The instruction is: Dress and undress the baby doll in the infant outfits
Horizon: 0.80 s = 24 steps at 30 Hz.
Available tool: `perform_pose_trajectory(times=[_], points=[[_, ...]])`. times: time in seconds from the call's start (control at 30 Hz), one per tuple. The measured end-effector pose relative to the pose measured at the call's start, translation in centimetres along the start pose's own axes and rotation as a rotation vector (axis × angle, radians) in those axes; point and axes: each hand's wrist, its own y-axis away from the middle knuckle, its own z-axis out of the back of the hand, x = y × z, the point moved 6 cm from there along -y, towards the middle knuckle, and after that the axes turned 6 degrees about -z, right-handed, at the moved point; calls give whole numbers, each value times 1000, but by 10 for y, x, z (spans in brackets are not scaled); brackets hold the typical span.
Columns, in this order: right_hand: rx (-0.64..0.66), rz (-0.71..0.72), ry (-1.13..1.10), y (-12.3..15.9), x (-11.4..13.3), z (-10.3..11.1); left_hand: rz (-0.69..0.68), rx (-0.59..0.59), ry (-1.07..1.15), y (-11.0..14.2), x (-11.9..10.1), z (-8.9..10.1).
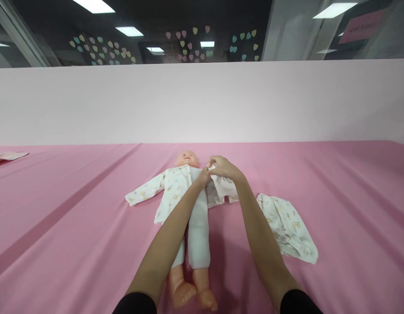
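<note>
A baby doll (198, 235) lies on its back, head at the far end and bare feet toward me. A white printed baby shirt (174, 187) covers its chest on the left, one sleeve spread out to the left. The shirt's other side lies open and bunched at the right, showing its plain inside. At the doll's right-hand shoulder in view, my left hand (204, 175) is closed; what its fingers hold is hidden. Just beside it, my right hand (224, 168) curves over, thumb and fingers pinching the shirt's white edge. White leggings cover the doll's legs.
Folded printed baby trousers (290, 229) lie to the right of my right forearm. A pink sheet (74, 226) with creases covers the surface. Part of another cloth (8, 156) shows at the far left. A white low wall (202, 104) stands behind, with dark windows above.
</note>
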Motion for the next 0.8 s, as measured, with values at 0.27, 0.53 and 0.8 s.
perform_pose_trajectory(times=[0.27,0.53,0.8], points=[[20,-66,-335,27,-8,34,164,-126,-62,11,-3,5],[-15,-227,212,7,-40,15,-63,-109,-628,8,-46,32],[63,-94,167,2,-10,-13,-24,212,-851,29,-73,101]])
